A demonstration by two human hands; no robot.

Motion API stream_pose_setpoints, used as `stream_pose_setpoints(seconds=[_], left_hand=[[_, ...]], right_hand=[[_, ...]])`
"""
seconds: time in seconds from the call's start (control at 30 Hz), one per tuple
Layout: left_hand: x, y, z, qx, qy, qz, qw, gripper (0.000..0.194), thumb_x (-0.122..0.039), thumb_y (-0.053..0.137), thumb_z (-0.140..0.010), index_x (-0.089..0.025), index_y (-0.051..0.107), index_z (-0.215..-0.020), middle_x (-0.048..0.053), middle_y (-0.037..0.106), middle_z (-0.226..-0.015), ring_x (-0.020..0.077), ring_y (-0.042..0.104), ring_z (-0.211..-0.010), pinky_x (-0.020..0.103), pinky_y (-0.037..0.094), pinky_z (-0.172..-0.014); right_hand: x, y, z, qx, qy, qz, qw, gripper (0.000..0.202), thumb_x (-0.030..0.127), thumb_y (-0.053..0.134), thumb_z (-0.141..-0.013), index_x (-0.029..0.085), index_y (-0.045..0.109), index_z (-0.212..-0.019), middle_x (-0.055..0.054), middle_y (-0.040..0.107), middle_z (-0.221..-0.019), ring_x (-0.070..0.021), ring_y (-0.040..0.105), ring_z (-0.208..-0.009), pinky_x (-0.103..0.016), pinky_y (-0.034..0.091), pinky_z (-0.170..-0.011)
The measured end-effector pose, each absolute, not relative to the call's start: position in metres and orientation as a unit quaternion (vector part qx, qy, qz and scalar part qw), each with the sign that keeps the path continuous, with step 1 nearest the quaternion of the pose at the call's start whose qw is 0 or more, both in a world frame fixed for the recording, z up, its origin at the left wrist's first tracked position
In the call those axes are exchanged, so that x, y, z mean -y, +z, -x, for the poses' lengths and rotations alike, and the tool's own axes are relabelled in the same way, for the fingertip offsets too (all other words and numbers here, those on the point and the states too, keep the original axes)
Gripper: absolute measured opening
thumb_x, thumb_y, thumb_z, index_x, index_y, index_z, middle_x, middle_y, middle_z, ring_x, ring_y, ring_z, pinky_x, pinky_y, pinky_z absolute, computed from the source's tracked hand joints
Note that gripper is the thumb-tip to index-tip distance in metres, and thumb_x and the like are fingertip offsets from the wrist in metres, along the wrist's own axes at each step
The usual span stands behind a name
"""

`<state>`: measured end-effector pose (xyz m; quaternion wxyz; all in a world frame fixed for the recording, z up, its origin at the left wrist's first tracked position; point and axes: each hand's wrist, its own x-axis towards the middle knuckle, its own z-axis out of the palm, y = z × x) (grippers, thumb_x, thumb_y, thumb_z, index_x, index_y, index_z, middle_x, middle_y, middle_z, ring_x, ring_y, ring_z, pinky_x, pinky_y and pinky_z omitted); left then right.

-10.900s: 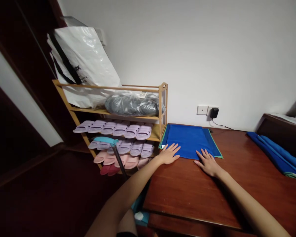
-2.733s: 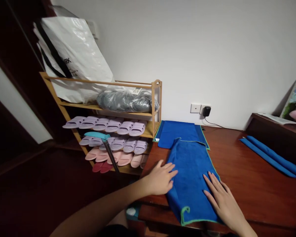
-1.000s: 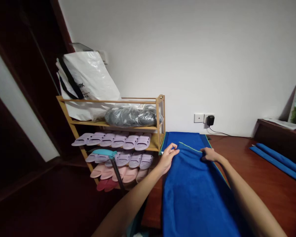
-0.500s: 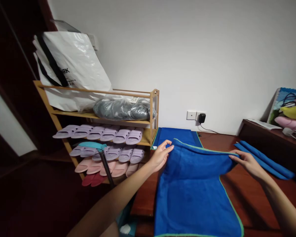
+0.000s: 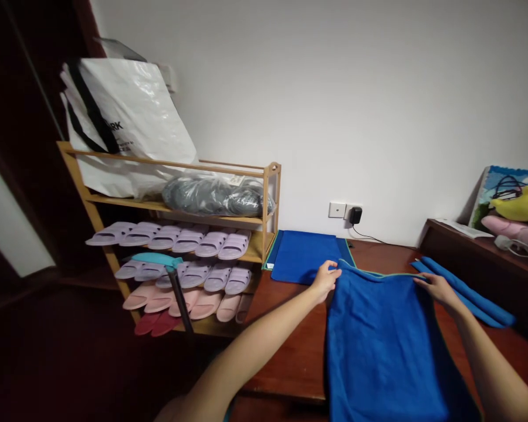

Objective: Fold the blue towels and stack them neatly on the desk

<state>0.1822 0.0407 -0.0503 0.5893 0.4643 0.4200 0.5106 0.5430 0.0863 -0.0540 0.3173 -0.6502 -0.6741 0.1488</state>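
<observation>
A blue towel with a green-stitched edge hangs from both my hands over the wooden table. My left hand pinches its upper left corner between thumb and fingers. At the upper right corner, my right hand is closed on the edge in the same way. The lower part of the towel runs out of the bottom of the view. Behind my left hand, a folded blue towel lies flat by the wall. To the right of my right hand are rolled blue towels.
On the left a wooden shoe rack carries several slippers, a white bag and a plastic-wrapped grey bundle. A black plug sits in the wall socket. A raised ledge borders the table on the right.
The held towel has moved right, and my left hand has come closer to my right. The towel now hangs narrower, uncovering more of the folded towel and the table.
</observation>
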Motion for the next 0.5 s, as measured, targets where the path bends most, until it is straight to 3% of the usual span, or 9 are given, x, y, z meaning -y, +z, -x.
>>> stream_pose_setpoints(seconds=[0.1, 0.2, 0.27, 0.33, 0.43, 0.5], left_hand=[[-0.062, -0.062, -0.185, -0.474, 0.489, -0.539, 0.495, 0.029, -0.026, 0.059, -0.087, -0.019, 0.051, -0.114, 0.003, 0.064, -0.081, 0.0136, 0.064, -0.068, 0.023, 0.048, -0.061], [-0.073, -0.07, -0.179, -0.512, 0.458, -0.613, 0.389, 0.041, -0.017, 0.05, -0.089, -0.018, 0.045, -0.13, 0.012, 0.066, -0.105, 0.0215, 0.064, -0.098, 0.035, 0.048, -0.085], [-0.07, -0.076, -0.173, -0.516, 0.431, -0.667, 0.322, 0.05, -0.017, 0.052, -0.087, -0.019, 0.042, -0.136, 0.015, 0.055, -0.13, 0.0259, 0.048, -0.124, 0.042, 0.036, -0.103], [-0.058, -0.083, -0.171, -0.493, 0.397, -0.723, 0.275, 0.052, -0.021, 0.056, -0.085, -0.023, 0.046, -0.135, 0.009, 0.039, -0.147, 0.0254, 0.028, -0.138, 0.043, 0.021, -0.113], [-0.037, -0.093, -0.171, -0.43, 0.273, -0.841, 0.183, 0.054, -0.04, 0.053, -0.088, -0.023, 0.043, -0.139, 0.006, 0.024, -0.154, 0.0248, 0.015, -0.143, 0.045, 0.008, -0.116], [-0.029, -0.099, -0.172, -0.406, 0.176, -0.885, 0.143, 0.061, -0.052, 0.041, -0.091, -0.021, 0.036, -0.144, 0.01, 0.019, -0.155, 0.0272, 0.011, -0.143, 0.053, 0.005, -0.114]], right_hand=[[-0.108, -0.078, -0.536, 0.65, 0.086, 0.69, 0.306, 0.047, 0.055, 0.046, -0.071, 0.017, 0.071, -0.088, -0.012, 0.071, -0.093, -0.0293, 0.064, -0.092, -0.037, 0.048, -0.081], [-0.118, -0.1, -0.526, 0.633, 0.041, 0.718, 0.286, 0.052, 0.052, 0.038, -0.079, 0.019, 0.069, -0.106, -0.014, 0.069, -0.103, -0.0305, 0.062, -0.099, -0.04, 0.045, -0.083], [-0.118, -0.111, -0.519, 0.637, 0.023, 0.722, 0.267, 0.051, 0.052, 0.038, -0.082, 0.023, 0.067, -0.111, -0.013, 0.069, -0.106, -0.031, 0.061, -0.101, -0.044, 0.042, -0.085], [-0.116, -0.118, -0.514, 0.649, 0.007, 0.716, 0.257, 0.047, 0.051, 0.04, -0.082, 0.027, 0.067, -0.111, -0.011, 0.066, -0.113, -0.0312, 0.056, -0.109, -0.049, 0.037, -0.091], [-0.113, -0.117, -0.512, 0.653, -0.015, 0.707, 0.269, 0.044, 0.05, 0.037, -0.085, 0.027, 0.066, -0.109, -0.009, 0.057, -0.129, -0.0308, 0.044, -0.124, -0.054, 0.029, -0.097], [-0.111, -0.111, -0.514, 0.647, -0.007, 0.71, 0.277, 0.047, 0.054, 0.032, -0.085, 0.024, 0.065, -0.102, -0.011, 0.06, -0.123, -0.0308, 0.046, -0.121, -0.052, 0.032, -0.095]])
